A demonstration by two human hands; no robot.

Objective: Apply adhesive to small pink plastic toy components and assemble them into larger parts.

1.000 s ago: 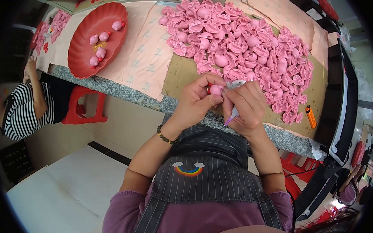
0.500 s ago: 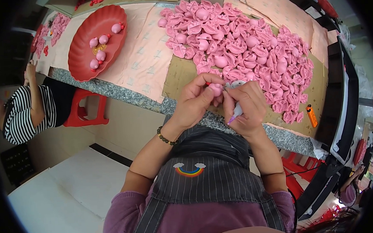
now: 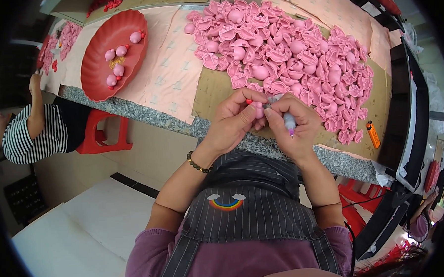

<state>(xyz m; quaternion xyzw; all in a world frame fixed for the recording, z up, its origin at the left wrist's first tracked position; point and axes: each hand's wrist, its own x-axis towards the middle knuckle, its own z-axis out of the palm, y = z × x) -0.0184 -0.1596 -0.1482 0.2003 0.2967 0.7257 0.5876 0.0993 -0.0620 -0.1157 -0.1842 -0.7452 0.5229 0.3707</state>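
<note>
My left hand [image 3: 231, 121] pinches a small round pink toy piece [image 3: 259, 108] with a red bit on its side, above the table's front edge. Close against it is my right hand [image 3: 300, 125], its thumb and forefinger meeting at the piece. That hand also keeps a small whitish squeeze bottle [image 3: 289, 120] with a purple tip tucked in its fingers, the tip toward me. What the right fingertips pinch at the piece is too small to make out. Beyond both hands spreads a big heap of pink moulded shells [image 3: 277, 52].
A red scalloped dish [image 3: 92, 85] at the left holds several pink pieces with red bits. An orange tool [image 3: 373, 134], perhaps a lighter or cutter, lies at the right. A co-worker in a striped top [image 3: 38, 131] is near a red stool [image 3: 115, 138] at the far left.
The right hand has turned, so the bottle's purple tip now points more toward me instead of leftward. Its fingers have closed in on the piece. The left hand keeps its hold.
</note>
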